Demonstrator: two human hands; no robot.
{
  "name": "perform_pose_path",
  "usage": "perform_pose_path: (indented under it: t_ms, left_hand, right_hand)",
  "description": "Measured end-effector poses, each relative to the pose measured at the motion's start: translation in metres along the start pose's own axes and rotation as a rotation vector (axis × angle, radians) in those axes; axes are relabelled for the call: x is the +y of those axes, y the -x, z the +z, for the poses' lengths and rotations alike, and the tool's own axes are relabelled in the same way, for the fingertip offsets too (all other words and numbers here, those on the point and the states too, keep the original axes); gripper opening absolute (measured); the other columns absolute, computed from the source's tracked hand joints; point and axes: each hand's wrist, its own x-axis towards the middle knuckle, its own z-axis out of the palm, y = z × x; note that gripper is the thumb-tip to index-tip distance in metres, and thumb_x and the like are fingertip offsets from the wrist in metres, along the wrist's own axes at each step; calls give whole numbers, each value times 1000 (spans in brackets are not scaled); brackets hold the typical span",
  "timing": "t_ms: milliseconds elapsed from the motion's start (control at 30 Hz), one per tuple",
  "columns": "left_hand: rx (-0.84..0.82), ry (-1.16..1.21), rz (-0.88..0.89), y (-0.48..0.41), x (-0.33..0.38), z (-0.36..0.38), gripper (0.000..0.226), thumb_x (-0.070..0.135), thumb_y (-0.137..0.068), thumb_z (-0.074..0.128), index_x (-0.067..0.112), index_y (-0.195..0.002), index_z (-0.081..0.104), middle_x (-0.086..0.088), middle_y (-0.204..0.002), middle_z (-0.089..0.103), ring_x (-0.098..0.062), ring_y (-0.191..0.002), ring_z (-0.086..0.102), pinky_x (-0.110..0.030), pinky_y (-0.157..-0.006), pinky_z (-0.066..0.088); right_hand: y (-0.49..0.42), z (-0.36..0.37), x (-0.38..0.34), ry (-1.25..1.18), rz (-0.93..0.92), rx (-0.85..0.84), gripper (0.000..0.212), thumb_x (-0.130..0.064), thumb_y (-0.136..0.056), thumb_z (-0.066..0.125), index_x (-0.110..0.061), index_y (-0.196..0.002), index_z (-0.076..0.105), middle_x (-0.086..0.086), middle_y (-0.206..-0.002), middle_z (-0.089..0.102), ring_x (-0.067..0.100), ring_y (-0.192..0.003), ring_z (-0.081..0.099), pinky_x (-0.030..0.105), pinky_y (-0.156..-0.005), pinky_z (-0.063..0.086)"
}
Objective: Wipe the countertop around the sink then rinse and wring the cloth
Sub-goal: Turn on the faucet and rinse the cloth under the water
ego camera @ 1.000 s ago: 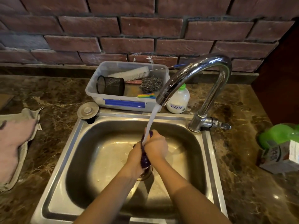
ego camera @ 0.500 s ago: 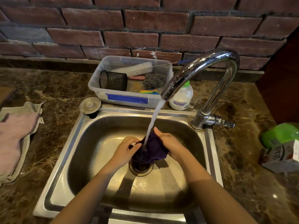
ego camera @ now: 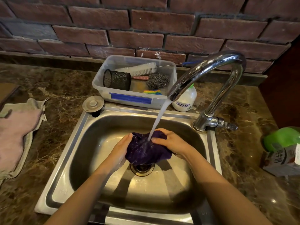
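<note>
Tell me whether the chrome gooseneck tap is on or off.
On. A white stream of water runs from the spout of the chrome gooseneck tap onto the dark purple cloth held over the steel sink.

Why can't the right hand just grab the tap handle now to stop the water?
It probably could, but not right away. The right hand is gripping the purple cloth under the stream. The tap handle sticks out beside the sink with nothing blocking it, so that hand would need to let go first.

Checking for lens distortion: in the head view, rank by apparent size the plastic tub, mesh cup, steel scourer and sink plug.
1. Plastic tub
2. Mesh cup
3. Steel scourer and sink plug: they look alike, so unranked.
</note>
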Motion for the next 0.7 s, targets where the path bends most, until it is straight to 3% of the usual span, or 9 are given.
perform_pose_path:
  t_ms: [133,200,300,400,467,533,600,700]
  left_hand:
    - [-106,-225,17,1,2,2,60,43,-64,76,24,-117,55,-6,-117,64,-22,-109,62,-36,-91,53]
    - [-48,-248,46,0,7,3,52,41,-63,75,25,-110,59,-5,-111,66,-24,-106,63,-38,-90,53]
    - [12,-101,69,-4,16,2,38,40,-69,70,24,-103,64,-7,-105,69,-24,-99,67,-34,-78,56]
    - [138,234,7,-9,19,16,32,40,-83,61,13,-100,63,-12,-89,73,-24,-81,72,-33,-64,57]
    - [190,342,-66,-11,14,35,37,44,-88,53,9,-91,64,-8,-69,72,-18,-67,71,-33,-62,54]
    - [240,320,-87,-9,10,53,37,44,-92,46,12,-85,64,-3,-59,70,-13,-60,70,-32,-64,49]
    - [307,238,-55,-8,8,60,36,40,-95,44,16,-85,68,-1,-64,73,-13,-67,71,-29,-63,51]
    - [344,135,-77,-8,11,61,35,37,-96,44,17,-93,72,-9,-91,74,-24,-92,68,-38,-85,53]
  right_hand:
    - [-2,0,-6,149,-37,126,25,-39,-90,53,-27,-111,60,1,-106,65,17,-98,62,37,-88,53]
    - [-3,1,-7,290,-80,166,27,-35,-92,51,-22,-115,59,5,-111,63,20,-102,59,38,-91,50]
    - [2,18,-8,486,-185,336,21,-30,-93,50,-18,-109,57,3,-105,60,15,-94,58,27,-79,48]
    - [10,61,-11,460,-262,501,17,-44,-89,51,-27,-92,51,-10,-80,58,8,-72,58,18,-58,44]
    - [5,90,-12,466,-281,566,26,-57,-86,43,-32,-87,47,-11,-74,56,6,-67,57,22,-59,47]
    - [-7,103,-13,465,-227,672,28,-58,-88,39,-31,-83,44,-11,-70,52,4,-62,54,21,-60,48]
    - [-17,96,-15,323,-139,740,31,-53,-91,41,-24,-81,48,-9,-68,54,7,-62,56,23,-59,49]
    - [-20,77,-6,165,-109,745,25,-43,-93,45,-21,-82,50,-4,-70,58,15,-68,61,28,-59,50]
